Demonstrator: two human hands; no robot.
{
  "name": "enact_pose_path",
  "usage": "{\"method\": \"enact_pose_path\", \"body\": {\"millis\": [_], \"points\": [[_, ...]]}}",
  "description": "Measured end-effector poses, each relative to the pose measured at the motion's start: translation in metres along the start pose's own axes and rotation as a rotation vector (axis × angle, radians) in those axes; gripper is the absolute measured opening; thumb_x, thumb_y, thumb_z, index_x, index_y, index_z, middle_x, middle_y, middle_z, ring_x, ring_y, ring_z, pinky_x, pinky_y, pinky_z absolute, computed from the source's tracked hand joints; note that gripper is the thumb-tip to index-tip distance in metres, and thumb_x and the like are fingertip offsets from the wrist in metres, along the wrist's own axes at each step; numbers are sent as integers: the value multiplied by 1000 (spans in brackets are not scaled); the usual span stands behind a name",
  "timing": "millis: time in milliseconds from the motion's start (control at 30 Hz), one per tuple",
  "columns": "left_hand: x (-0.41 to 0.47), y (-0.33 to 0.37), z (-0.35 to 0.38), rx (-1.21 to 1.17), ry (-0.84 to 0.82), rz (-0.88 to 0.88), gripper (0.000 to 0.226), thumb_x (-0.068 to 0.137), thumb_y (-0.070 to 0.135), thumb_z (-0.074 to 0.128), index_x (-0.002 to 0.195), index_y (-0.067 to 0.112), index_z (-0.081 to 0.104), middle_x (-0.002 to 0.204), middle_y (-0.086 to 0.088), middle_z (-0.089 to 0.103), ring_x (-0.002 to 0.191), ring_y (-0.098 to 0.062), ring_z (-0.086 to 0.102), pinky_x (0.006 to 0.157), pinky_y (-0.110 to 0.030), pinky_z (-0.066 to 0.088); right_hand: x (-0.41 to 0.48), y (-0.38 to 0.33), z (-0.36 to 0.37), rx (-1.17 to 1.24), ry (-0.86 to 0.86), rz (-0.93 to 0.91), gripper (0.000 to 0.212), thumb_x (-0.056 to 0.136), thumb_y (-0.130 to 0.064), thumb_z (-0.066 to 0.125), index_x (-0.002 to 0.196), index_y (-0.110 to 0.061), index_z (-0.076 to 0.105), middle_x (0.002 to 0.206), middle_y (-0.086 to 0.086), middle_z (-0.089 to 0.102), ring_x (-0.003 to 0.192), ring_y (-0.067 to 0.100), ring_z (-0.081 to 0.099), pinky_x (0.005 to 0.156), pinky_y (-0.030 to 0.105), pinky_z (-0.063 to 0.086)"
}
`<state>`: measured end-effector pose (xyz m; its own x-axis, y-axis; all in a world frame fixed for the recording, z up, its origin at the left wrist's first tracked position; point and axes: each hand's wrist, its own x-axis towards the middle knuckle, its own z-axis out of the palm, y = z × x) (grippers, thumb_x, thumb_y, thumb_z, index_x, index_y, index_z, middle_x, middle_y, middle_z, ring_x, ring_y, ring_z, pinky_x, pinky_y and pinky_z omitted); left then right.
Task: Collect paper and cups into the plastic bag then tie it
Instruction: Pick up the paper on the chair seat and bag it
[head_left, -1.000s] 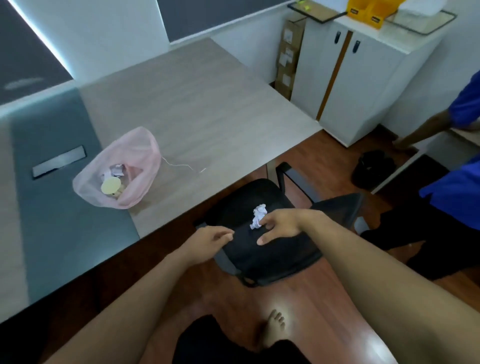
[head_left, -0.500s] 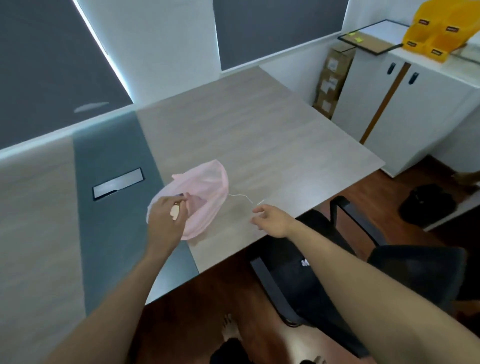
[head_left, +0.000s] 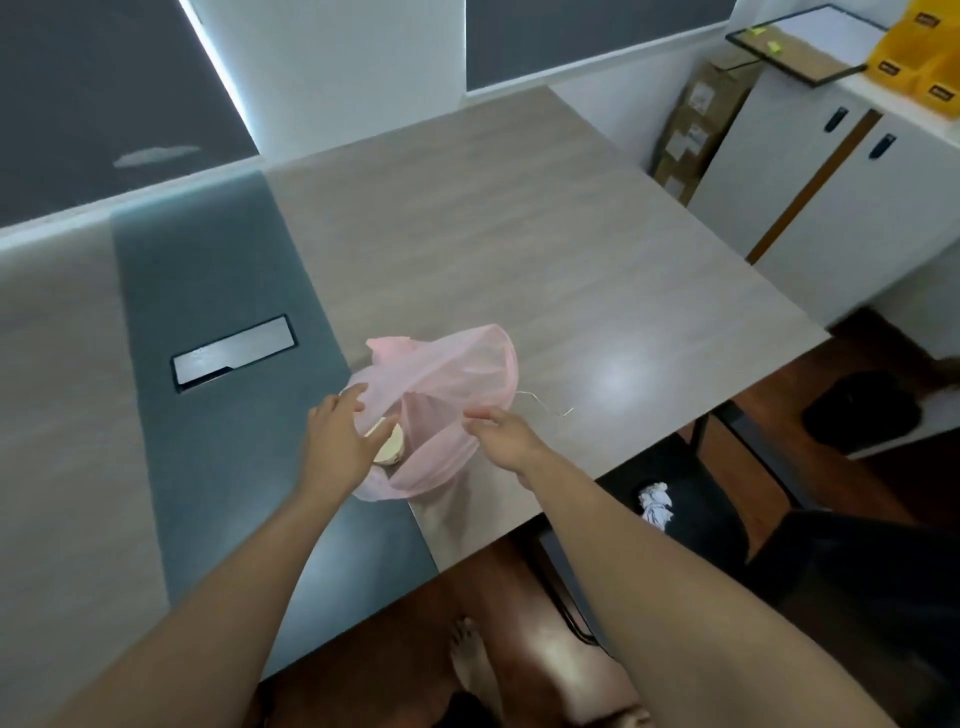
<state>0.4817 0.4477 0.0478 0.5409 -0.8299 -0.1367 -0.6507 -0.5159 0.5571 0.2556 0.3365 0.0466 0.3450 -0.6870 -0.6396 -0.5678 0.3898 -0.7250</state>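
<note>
Since a paper wad (head_left: 655, 506) lies on the chair (head_left: 711, 509) at lower right, outside the bag (head_left: 447, 374), the bag's mouth is best drawn wide and kept low. Both rims should be pulled evenly so the thin film neither tears nor spills the cup (head_left: 387, 444) inside. The bag sits centre frame on the worktop (head_left: 571, 260) near its front edge; the left hand (head_left: 340, 441) has a wide grip, fingers spread against the left rim, while the right hand (head_left: 501, 434) has a narrow grip, pinching the right rim.
</note>
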Motion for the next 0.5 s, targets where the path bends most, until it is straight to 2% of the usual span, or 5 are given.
{"method": "enact_pose_path", "body": {"millis": [100, 167, 233, 333, 500], "points": [[11, -3, 6, 26, 5, 71, 24, 102, 34, 63, 107, 16, 77, 101, -7, 74, 99, -32, 65, 80, -36, 46, 9, 0, 7, 54, 20, 15, 52, 109, -30, 61, 158, -12, 56, 161, 4, 55, 149, 27, 51, 125, 41, 41], [15, 0, 8, -62, -42, -18, 30, 104, 28, 53, 88, 10, 70, 83, -6, 69, 82, -32, 63, 65, -34, 40, 17, 6, 7, 137, 144, 23, 39, 109, -24, 59, 141, -5, 70, 141, 14, 71, 131, 34, 64, 108, 41, 52], [16, 6, 7, -319, -89, -185, 25, 105, 26, 52, 93, 12, 70, 87, -6, 72, 82, -30, 64, 67, -33, 44, 16, 9, 2, 268, 261, 44, 29, 107, -24, 61, 116, -4, 80, 111, 16, 78, 107, 36, 72, 80, 34, 56], [14, 22, 10, -669, -170, -351, 31, 104, 34, 52, 106, 15, 77, 99, -6, 81, 94, -27, 71, 81, -36, 53, 5, 12, -24, 422, 373, 57, 24, 103, -29, 68, 96, -10, 80, 102, 14, 80, 94, 27, 73, 78, 34, 53], [-3, 68, 26, -1019, -343, -391, 53, 97, 60, 68, 126, 17, 78, 119, -9, 81, 112, -29, 78, 104, -48, 58, -39, 14, -96, 507, 671, 3, 25, 104, -28, 59, 113, -14, 77, 104, -5, 70, 96, 15, 64, 77, 33, 50]]}}
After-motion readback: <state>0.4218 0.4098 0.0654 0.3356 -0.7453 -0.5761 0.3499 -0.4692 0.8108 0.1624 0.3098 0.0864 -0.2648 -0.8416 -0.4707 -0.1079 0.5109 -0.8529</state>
